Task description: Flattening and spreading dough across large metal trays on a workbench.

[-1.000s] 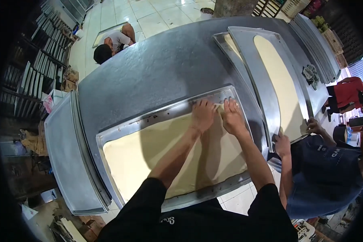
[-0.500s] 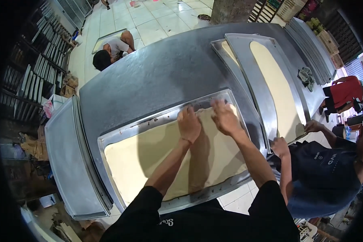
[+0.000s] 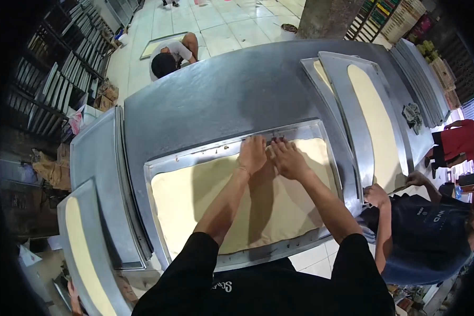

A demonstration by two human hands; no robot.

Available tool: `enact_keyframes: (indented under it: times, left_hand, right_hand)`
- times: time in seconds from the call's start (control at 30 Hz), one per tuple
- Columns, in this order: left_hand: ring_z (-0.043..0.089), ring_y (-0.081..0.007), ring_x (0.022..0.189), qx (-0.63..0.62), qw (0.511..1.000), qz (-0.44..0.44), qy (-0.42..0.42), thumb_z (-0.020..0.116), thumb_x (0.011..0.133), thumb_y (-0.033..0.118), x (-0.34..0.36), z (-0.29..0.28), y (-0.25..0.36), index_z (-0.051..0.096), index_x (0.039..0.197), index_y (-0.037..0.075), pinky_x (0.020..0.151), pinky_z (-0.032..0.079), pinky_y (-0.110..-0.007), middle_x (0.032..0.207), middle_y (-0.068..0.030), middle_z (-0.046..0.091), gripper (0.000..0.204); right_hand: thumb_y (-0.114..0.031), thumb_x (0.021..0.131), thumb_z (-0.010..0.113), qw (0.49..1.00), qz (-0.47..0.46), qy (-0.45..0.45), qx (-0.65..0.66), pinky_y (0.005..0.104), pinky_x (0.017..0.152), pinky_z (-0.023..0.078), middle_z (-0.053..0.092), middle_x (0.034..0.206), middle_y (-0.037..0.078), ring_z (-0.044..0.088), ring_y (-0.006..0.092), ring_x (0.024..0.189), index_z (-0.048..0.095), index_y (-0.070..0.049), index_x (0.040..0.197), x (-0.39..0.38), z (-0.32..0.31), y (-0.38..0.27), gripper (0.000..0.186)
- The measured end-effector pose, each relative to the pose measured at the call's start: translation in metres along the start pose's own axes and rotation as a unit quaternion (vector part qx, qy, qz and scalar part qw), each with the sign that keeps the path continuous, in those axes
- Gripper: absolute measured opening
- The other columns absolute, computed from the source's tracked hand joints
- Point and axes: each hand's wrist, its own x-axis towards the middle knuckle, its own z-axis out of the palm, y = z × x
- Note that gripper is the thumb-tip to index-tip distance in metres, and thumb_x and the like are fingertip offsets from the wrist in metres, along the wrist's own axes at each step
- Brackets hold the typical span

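Note:
A wide, pale sheet of dough (image 3: 195,205) lies flat in a shallow metal tray (image 3: 242,262) in front of me. My left hand (image 3: 254,154) is at the dough's far edge, its fingers curled and pressed together on the rim of the sheet. Close beside it, my right hand (image 3: 290,160) rests on the same edge with its fingers stretched forward. Small dark bits of filling (image 3: 226,148) lie along the strip of tray beyond the dough, and a few show near my fingertips. My arms cast shadows over the sheet.
A co-worker's hands (image 3: 376,195) hold a tray with a long dough strip (image 3: 376,116) at right. Stacked trays (image 3: 102,142) stand at left; another tray with a dough strip (image 3: 84,253) is at lower left. A cloth (image 3: 412,117) lies far right. Someone crouches beyond the metal table (image 3: 195,100).
My hands, a little raised and blurred before, now press on the dough's far edge, the right one's fingers flatter. A tray with a dough strip has come into view at lower left.

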Motion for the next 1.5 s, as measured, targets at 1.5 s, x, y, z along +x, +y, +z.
enact_keyframes:
  times: [1.5]
  left_hand:
    - [0.016, -0.0316, 0.139, -0.174, 0.926, -0.323, 0.092, 0.030, 0.097, 0.037, -0.342, -0.177, -0.193, 0.048, 0.131, 0.008, 0.110, 0.007, -0.050, 0.148, -0.0121, 0.025, 0.049]
  right_hand:
    - [-0.037, 0.089, 0.038, 0.926, -0.322, -0.143, -0.136, 0.0580, 0.102, 0.017, 0.039, 0.138, 0.017, 0.032, 0.0371, 0.126, 0.044, 0.002, 0.128, 0.123, 0.077, -0.387, 0.055]
